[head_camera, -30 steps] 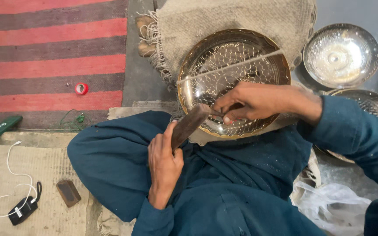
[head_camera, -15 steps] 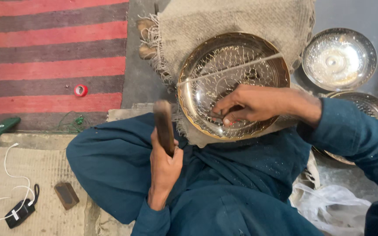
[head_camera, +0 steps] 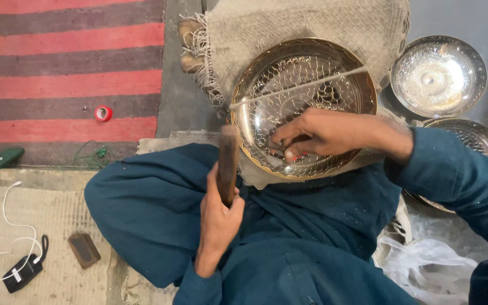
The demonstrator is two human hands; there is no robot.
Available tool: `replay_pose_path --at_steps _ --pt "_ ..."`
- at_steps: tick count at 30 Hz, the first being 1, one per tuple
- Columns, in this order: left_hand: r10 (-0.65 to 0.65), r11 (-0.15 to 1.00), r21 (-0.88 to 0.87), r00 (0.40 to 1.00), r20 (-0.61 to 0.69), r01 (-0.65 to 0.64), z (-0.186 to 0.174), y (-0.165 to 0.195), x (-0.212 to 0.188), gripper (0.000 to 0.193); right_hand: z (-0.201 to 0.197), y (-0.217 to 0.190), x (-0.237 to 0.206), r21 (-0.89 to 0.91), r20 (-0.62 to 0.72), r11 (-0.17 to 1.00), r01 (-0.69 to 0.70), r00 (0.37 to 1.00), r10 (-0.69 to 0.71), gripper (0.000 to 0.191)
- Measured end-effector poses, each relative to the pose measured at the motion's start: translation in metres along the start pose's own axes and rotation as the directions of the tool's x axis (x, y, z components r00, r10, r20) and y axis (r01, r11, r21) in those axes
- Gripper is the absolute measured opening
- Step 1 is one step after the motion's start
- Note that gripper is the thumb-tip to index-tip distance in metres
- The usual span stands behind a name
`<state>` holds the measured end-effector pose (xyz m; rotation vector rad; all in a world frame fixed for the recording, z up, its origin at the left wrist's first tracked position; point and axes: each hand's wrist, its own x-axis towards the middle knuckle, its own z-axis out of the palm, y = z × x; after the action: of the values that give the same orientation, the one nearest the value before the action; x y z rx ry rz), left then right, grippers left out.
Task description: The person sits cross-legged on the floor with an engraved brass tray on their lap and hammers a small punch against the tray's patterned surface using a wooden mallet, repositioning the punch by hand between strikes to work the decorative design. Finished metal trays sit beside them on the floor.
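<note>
— Where's the work?

— The brass tray (head_camera: 303, 107) leans on burlap (head_camera: 312, 28) just beyond my lap. My right hand (head_camera: 317, 135) pinches a small punch on its near face; it is too hidden to say how it points.

— And the left?

— My left hand (head_camera: 218, 217) is wrapped tight round the mallet (head_camera: 227, 164), long axis running near to far, head far. I'd strike squarely and keep the punch steady.
</note>
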<state>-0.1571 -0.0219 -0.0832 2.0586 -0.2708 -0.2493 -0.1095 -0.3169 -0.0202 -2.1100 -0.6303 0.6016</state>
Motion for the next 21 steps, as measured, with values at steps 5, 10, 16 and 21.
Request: replay_pose_path --at_steps 5,10,16,21 --pt "-0.023 0.996 -0.085 1.0 -0.003 0.022 0.016 -0.008 -0.015 0.075 -0.001 0.003 0.003 0.067 0.072 0.998 0.003 0.997 -0.007 0.038" --pt "-0.084 0.995 -0.057 0.995 -0.045 0.081 0.024 -0.018 -0.023 0.077 -0.003 0.009 0.006 0.048 0.107 0.999 -0.001 0.994 -0.005 0.039" --pt "-0.041 0.993 -0.116 0.994 -0.103 0.029 0.032 -0.02 -0.026 0.082 -0.003 0.011 0.004 0.052 0.137 0.999 -0.014 0.991 0.007 0.039" --pt "0.283 0.943 0.211 0.954 -0.104 -0.257 0.025 -0.015 -0.022 0.083 -0.007 0.006 0.006 0.068 0.169 0.998 -0.003 0.986 -0.008 0.038"
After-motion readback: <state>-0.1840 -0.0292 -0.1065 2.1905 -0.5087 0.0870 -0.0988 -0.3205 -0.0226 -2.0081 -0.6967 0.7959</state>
